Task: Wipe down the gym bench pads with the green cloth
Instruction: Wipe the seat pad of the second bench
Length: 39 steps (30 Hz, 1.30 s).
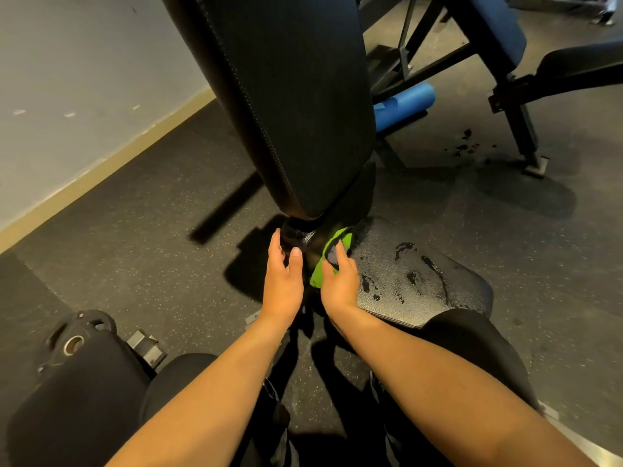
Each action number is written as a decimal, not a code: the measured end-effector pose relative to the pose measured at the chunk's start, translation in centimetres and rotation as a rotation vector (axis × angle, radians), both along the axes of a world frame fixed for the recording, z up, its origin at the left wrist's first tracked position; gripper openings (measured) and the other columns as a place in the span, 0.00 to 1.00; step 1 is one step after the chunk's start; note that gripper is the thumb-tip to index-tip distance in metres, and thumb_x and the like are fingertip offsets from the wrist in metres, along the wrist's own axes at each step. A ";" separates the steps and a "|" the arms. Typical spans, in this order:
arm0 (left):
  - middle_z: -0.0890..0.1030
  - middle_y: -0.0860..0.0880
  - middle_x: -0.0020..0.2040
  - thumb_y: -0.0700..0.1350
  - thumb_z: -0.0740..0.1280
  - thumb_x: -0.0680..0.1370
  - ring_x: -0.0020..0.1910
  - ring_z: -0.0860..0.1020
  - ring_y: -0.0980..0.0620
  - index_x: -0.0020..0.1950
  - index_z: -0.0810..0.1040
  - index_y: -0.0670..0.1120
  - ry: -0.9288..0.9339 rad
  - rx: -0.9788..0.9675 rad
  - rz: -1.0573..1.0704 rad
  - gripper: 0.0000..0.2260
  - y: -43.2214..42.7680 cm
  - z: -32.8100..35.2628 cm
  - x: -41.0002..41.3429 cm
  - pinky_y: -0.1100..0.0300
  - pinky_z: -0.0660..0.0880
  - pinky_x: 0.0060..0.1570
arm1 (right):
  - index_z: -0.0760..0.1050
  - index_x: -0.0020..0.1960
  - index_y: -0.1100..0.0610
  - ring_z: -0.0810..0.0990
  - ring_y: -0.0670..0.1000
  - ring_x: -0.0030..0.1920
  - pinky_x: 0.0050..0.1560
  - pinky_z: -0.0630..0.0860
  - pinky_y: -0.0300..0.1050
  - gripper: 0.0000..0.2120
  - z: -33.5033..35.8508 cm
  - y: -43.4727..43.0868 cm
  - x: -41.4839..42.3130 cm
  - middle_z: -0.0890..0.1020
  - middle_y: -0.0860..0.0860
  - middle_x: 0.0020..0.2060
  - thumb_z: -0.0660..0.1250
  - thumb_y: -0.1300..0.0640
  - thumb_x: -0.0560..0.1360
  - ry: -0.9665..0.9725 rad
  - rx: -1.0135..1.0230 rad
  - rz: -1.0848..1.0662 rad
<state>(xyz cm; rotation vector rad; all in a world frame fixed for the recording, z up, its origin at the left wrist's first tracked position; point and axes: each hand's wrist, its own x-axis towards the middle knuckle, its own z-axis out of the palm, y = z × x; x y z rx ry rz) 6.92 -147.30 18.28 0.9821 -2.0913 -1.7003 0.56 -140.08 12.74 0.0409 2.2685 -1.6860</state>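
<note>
Head view: the right grip [338,281] is apart, fingers flat, pressing the cloth [316,278] onto the seat pad's [438,298] narrow end, just below the back pad [286,112]. Just left of it, the left grip [283,281] is apart, fingers straight, holding nothing. Wet drops [413,278] lie to the right.

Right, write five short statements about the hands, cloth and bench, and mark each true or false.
1. The right hand rests on the green cloth. True.
2. The left hand holds a spray bottle. False: it holds nothing, and its fingers are straight.
3. The seat pad has wet patches. True.
4. The back pad lies flat. False: it is raised steeply.
5. The foam roller is red. False: it is blue.
</note>
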 end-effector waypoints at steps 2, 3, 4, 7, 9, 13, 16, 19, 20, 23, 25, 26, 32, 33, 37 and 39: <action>0.59 0.50 0.81 0.53 0.56 0.85 0.78 0.59 0.53 0.82 0.51 0.57 0.001 -0.003 0.003 0.26 0.0 -0.1 0.0 0.61 0.62 0.68 | 0.59 0.79 0.53 0.69 0.55 0.70 0.66 0.62 0.39 0.25 -1.0 -0.1 -0.3 0.70 0.56 0.67 0.60 0.58 0.83 -0.101 0.051 0.021; 0.59 0.50 0.81 0.53 0.56 0.85 0.79 0.58 0.53 0.82 0.51 0.57 0.002 -0.007 0.004 0.26 0.0 -0.1 -0.1 0.60 0.61 0.69 | 0.58 0.80 0.53 0.68 0.56 0.72 0.69 0.62 0.42 0.26 -1.3 -0.1 -0.5 0.69 0.56 0.70 0.59 0.57 0.84 -0.145 0.072 0.034; 0.58 0.50 0.81 0.53 0.56 0.85 0.79 0.58 0.53 0.82 0.51 0.57 0.003 -0.004 0.004 0.26 0.0 -0.1 -0.2 0.60 0.61 0.70 | 0.57 0.80 0.53 0.67 0.56 0.73 0.70 0.62 0.45 0.26 -1.4 -0.2 -0.9 0.68 0.56 0.72 0.58 0.57 0.84 -0.198 0.075 0.032; 0.59 0.50 0.81 0.53 0.56 0.85 0.78 0.59 0.53 0.82 0.51 0.57 -0.003 0.009 0.005 0.26 0.1 0.1 0.0 0.59 0.62 0.70 | 0.62 0.78 0.55 0.69 0.57 0.72 0.69 0.66 0.46 0.24 -0.7 -0.4 -1.0 0.69 0.54 0.73 0.59 0.58 0.83 -0.305 0.053 0.014; 0.60 0.49 0.80 0.55 0.58 0.84 0.78 0.61 0.53 0.81 0.52 0.58 -0.014 0.026 0.005 0.26 0.0 0.3 0.1 0.58 0.62 0.70 | 0.65 0.76 0.55 0.74 0.57 0.67 0.66 0.71 0.47 0.23 0.6 -0.6 -0.4 0.73 0.56 0.69 0.60 0.56 0.82 -0.215 0.063 0.002; 0.63 0.51 0.79 0.54 0.62 0.83 0.77 0.63 0.55 0.80 0.57 0.58 -0.010 0.065 0.027 0.27 -0.6 0.7 0.4 0.56 0.63 0.71 | 0.56 0.80 0.52 0.66 0.44 0.67 0.66 0.65 0.33 0.30 4.2 0.1 1.2 0.64 0.48 0.69 0.62 0.59 0.80 0.064 -0.030 0.108; 0.64 0.53 0.78 0.51 0.63 0.83 0.76 0.63 0.57 0.80 0.59 0.56 0.026 0.101 0.031 0.26 -0.7 1.0 0.7 0.59 0.63 0.70 | 0.53 0.81 0.50 0.65 0.31 0.57 0.56 0.61 0.19 0.35 6.0 1.0 2.1 0.63 0.45 0.63 0.65 0.61 0.79 0.177 -0.093 0.199; 0.65 0.55 0.78 0.50 0.58 0.85 0.73 0.63 0.61 0.79 0.62 0.56 0.036 0.132 0.051 0.21 -0.8 1.2 0.7 0.62 0.62 0.67 | 0.50 0.81 0.49 0.66 0.33 0.65 0.67 0.66 0.32 0.36 6.8 1.0 3.0 0.64 0.46 0.66 0.66 0.57 0.80 0.271 -0.095 0.269; 0.65 0.55 0.77 0.50 0.56 0.86 0.71 0.63 0.62 0.79 0.63 0.56 0.035 0.136 0.056 0.20 -0.9 1.3 0.7 0.63 0.62 0.65 | 0.50 0.81 0.49 0.65 0.38 0.69 0.70 0.66 0.36 0.36 6.8 0.7 3.1 0.64 0.47 0.69 0.66 0.56 0.80 0.295 -0.080 0.268; 0.66 0.57 0.76 0.52 0.55 0.86 0.69 0.64 0.63 0.79 0.63 0.57 0.016 0.110 0.053 0.20 -1.2 1.1 0.6 0.63 0.62 0.63 | 0.53 0.81 0.52 0.68 0.42 0.68 0.66 0.66 0.29 0.33 6.1 -0.2 3.2 0.66 0.49 0.67 0.65 0.56 0.81 0.300 -0.046 0.197; 0.68 0.61 0.70 0.53 0.54 0.86 0.66 0.65 0.64 0.79 0.61 0.59 -0.008 0.090 0.039 0.20 -1.1 0.8 0.7 0.63 0.63 0.62 | 0.52 0.80 0.52 0.68 0.38 0.61 0.57 0.63 0.19 0.32 5.4 -0.8 3.4 0.65 0.47 0.63 0.63 0.56 0.82 0.262 -0.060 0.154; 0.68 0.62 0.67 0.54 0.54 0.86 0.64 0.66 0.65 0.79 0.60 0.59 -0.018 0.085 0.035 0.20 -1.1 0.6 0.8 0.64 0.63 0.60 | 0.51 0.80 0.52 0.68 0.37 0.58 0.54 0.63 0.17 0.31 4.9 -1.0 3.6 0.64 0.46 0.62 0.62 0.57 0.82 0.246 -0.070 0.138; 0.69 0.51 0.76 0.54 0.56 0.85 0.70 0.72 0.53 0.80 0.52 0.63 -0.127 0.081 -0.011 0.24 -0.8 -1.6 0.7 0.49 0.71 0.69 | 0.50 0.80 0.53 0.67 0.41 0.60 0.58 0.67 0.31 0.30 1.3 -0.9 4.2 0.64 0.49 0.63 0.60 0.57 0.83 0.207 -0.025 0.124; 0.68 0.52 0.77 0.53 0.56 0.85 0.69 0.72 0.54 0.80 0.50 0.62 -0.153 0.089 -0.030 0.26 -0.5 -1.9 0.7 0.50 0.70 0.69 | 0.49 0.80 0.52 0.69 0.46 0.62 0.58 0.69 0.38 0.30 0.6 -0.9 4.2 0.65 0.50 0.65 0.60 0.56 0.83 0.177 0.004 0.129; 0.72 0.52 0.72 0.51 0.56 0.85 0.64 0.75 0.52 0.82 0.48 0.59 -0.183 0.032 -0.056 0.27 0.0 -2.8 0.9 0.55 0.72 0.63 | 0.46 0.80 0.50 0.69 0.52 0.67 0.61 0.71 0.45 0.33 -1.4 -1.0 4.0 0.63 0.52 0.71 0.61 0.56 0.83 0.109 0.049 0.138; 0.74 0.49 0.70 0.52 0.55 0.85 0.64 0.75 0.49 0.82 0.49 0.58 -0.199 0.013 -0.047 0.27 -0.1 -3.2 0.7 0.52 0.73 0.63 | 0.45 0.81 0.49 0.69 0.52 0.68 0.61 0.71 0.47 0.34 -1.7 -1.0 3.8 0.62 0.52 0.72 0.61 0.55 0.83 0.090 0.072 0.144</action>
